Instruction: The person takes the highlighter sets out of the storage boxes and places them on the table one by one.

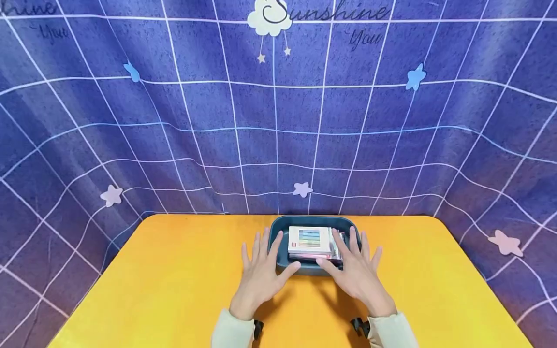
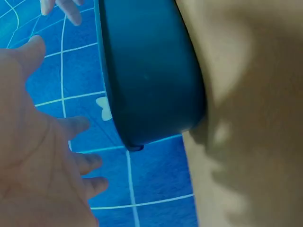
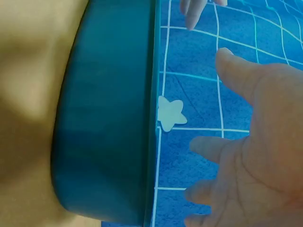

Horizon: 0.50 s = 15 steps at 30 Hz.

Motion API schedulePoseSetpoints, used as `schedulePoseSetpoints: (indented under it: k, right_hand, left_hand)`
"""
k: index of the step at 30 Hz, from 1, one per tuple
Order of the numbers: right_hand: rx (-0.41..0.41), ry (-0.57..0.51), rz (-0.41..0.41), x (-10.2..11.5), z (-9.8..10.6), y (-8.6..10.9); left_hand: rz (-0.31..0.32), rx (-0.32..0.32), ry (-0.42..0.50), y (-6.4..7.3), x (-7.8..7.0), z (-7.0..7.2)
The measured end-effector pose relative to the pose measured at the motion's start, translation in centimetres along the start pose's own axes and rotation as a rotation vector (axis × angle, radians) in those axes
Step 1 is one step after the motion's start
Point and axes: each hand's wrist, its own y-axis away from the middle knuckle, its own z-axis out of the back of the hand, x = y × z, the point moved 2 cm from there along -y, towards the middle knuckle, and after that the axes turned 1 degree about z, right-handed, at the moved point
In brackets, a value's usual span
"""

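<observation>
A dark teal oval-cornered tub [image 1: 278,227] stands at the back edge of the table. Inside it lies a stack of flat boxes, topped by a white box [image 1: 295,237] with a window showing coloured stripes. My left hand [image 1: 259,278] hovers at the tub's near left corner, fingers spread. On the other side my right hand [image 1: 358,275] is spread the same way, its fingers overlapping the right rim in the head view. Both wrist views show the tub's outer wall [image 2: 151,71] with the fingers apart from it. Neither hand holds anything.
The yellow table [image 1: 174,290] reaches out on both sides of the tub. Directly behind its back edge hangs a blue curtain [image 1: 196,106] with white grid lines and stars. A black strap piece [image 1: 360,327] sits at the right wrist.
</observation>
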Motion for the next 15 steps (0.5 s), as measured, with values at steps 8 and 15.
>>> schedulePoseSetpoints:
  k: [8,15]
  right_hand:
    - [-0.054,-0.08,0.02,1.6,0.4,-1.2]
    - [-0.123,-0.127,0.009,1.5,0.2,-2.1]
  left_hand:
    - [0.027,-0.053,0.239,-1.4,1.4,0.4]
    - [0.026,-0.107,0.399,-1.7,2.1,-0.1]
